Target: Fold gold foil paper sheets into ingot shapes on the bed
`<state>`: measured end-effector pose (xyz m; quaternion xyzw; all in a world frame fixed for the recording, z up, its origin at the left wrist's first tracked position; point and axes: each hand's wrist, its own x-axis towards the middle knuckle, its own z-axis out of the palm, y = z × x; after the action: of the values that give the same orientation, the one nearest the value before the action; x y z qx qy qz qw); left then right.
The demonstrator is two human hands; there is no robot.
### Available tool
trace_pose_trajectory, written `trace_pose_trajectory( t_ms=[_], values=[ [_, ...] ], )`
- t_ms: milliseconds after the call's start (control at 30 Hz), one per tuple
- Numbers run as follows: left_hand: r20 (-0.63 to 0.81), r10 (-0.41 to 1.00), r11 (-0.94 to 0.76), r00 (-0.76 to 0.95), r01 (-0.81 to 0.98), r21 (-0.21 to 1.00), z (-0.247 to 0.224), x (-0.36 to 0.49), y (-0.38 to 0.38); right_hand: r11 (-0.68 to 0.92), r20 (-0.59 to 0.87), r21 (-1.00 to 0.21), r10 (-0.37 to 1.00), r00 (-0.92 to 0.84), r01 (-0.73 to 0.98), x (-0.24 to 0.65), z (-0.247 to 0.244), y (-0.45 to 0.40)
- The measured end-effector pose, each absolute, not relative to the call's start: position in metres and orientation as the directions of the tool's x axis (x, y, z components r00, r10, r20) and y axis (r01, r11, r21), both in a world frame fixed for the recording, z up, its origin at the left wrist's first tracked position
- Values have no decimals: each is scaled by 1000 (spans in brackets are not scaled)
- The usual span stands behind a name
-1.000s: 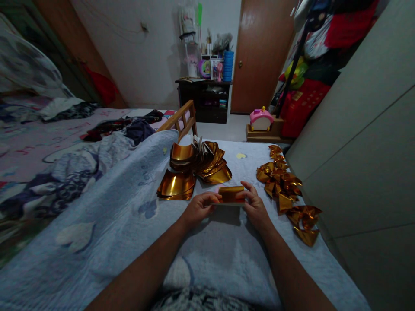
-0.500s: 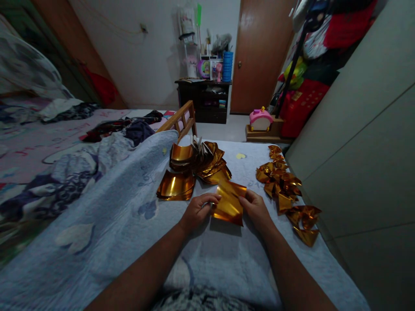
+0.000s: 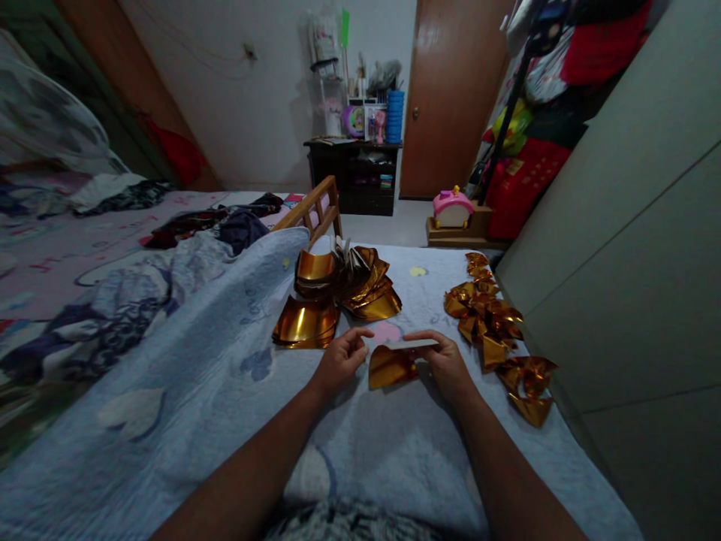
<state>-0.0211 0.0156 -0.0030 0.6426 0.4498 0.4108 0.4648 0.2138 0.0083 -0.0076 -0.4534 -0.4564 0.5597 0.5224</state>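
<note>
A gold foil paper sheet (image 3: 391, 367) is curled over itself, its pale back showing along the top edge. My right hand (image 3: 444, 362) grips it at the right side, fingers along the top and thumb underneath. Just left of the sheet, my left hand (image 3: 343, 359) is apart from it, with thumb and forefinger spread and nothing between them. Beyond the hands lie a stack of gold sheets (image 3: 306, 321) and a fanned pile of more gold sheets (image 3: 372, 289). Folded gold foil pieces (image 3: 490, 323) form a row at the right.
Everything rests on a blue quilt (image 3: 259, 421) with heart patterns. A pale cabinet (image 3: 636, 300) stands along the right side. Behind the far edge are a wooden bed rail (image 3: 321, 207), a dark low shelf (image 3: 352, 176) and a pink toy (image 3: 452, 209).
My left hand has let go of the gold sheet and moved slightly away. The sheet has gone from lying flat between both hands to curled over in my right hand.
</note>
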Motion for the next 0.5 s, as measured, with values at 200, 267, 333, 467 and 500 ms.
trace_pose_trajectory(
  t_ms=[200,267,333,467,500],
  values=[
    [-51,921,34,386,50,998,0,-22,13,-7,3,-953,999,-34,-303,216,-13,9],
    [-57,904,73,424,-21,997,-3,-20,13,-7,20,-944,997,-79,-329,216,-12,8],
    [5,906,42,424,-103,994,-6,-17,14,-23,26,-943,990,-142,-333,216,-10,7],
    [181,912,-179,368,-41,983,-10,-18,18,-41,24,-957,976,-218,-287,216,-5,5],
    [204,909,-221,363,5,975,-10,-19,18,-37,28,-960,974,-226,-277,216,-5,5]
  ],
)
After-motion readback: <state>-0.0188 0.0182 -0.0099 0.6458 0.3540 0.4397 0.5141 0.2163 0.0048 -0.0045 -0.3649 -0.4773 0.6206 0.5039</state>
